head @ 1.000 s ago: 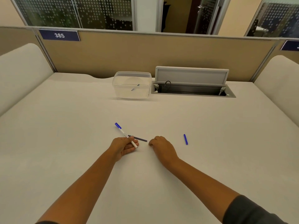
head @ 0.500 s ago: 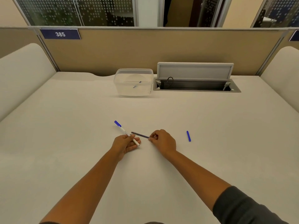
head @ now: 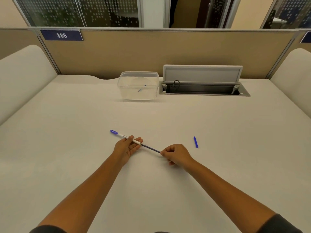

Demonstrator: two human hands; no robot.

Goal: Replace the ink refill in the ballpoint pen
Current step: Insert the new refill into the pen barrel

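Note:
My left hand [head: 127,147] grips a white pen barrel [head: 122,135] with a blue end plug, held low over the white desk and pointing up-left. A thin dark ink refill [head: 150,148] sticks out of the barrel's open end toward the right. My right hand [head: 175,153] pinches the refill's right end between thumb and fingers. A small blue pen cap [head: 195,142] lies on the desk to the right of my right hand.
A clear plastic box [head: 123,89] with a thin refill-like stick inside stands at the back of the desk [head: 67,132]. Beside it on the right is an open cable hatch [head: 203,91] with its lid raised. A beige partition closes off the far edge.
My right hand has taken hold of the refill's end and its near end now meets the barrel's open end; the barrel has turned into line with it.

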